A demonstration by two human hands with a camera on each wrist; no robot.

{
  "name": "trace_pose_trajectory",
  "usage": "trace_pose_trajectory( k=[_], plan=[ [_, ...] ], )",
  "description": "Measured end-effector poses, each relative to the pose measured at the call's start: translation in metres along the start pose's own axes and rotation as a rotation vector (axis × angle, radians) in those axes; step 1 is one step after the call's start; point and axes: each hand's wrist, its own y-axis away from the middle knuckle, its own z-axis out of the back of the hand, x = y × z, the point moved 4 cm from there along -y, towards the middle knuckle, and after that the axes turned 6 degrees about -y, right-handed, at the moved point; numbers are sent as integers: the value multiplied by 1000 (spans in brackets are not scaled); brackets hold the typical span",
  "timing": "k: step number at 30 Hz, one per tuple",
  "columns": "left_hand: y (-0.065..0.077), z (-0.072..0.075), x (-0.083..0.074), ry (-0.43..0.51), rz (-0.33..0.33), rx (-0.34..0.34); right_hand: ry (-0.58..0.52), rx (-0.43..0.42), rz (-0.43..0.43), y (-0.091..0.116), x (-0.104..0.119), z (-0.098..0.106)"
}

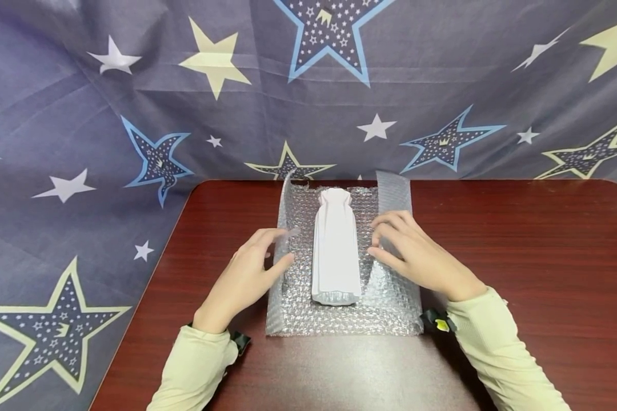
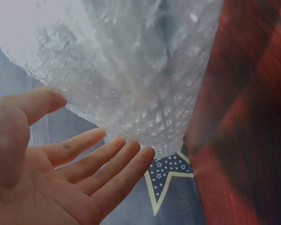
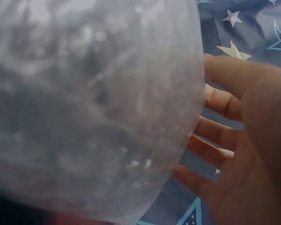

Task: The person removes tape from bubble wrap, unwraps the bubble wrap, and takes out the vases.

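Note:
A long white fluted object (image 1: 336,245), shaped like a vase with a pinched neck, lies on a sheet of bubble wrap (image 1: 298,319). Its neck points at the far edge of the table. Both sides of the sheet stand up. My left hand (image 1: 247,274) is at the left raised side, thumb and fingers apart; in the left wrist view the fingertips (image 2: 147,152) meet the edge of the wrap. At the right raised side, my right hand (image 1: 421,257) has its fingers loosely bent, and the sheet's edge hides some fingertips in the right wrist view.
The dark red wooden table (image 1: 535,257) extends to both sides of the wrap. Behind and to the left hangs a grey cloth (image 1: 313,114) printed with stars. A black band with a yellow piece (image 1: 442,325) is at the right wrist.

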Motion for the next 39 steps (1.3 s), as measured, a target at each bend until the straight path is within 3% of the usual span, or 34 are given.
trace_pose_trajectory(
  k=[9, 20, 27, 39],
  plan=[
    [-1, -2, 6, 2, 10, -1, 13, 0, -52, 6, -9, 10],
    [-1, 0, 14, -2, 23, 0, 54, -8, 10, 9, -14, 19],
    [-3, -1, 16, -23, 26, 4, 68, 37, -41, 11, -18, 22],
    [-4, 0, 23, 7, 68, 32, 99, 33, -72, 17, -28, 30]
  ],
)
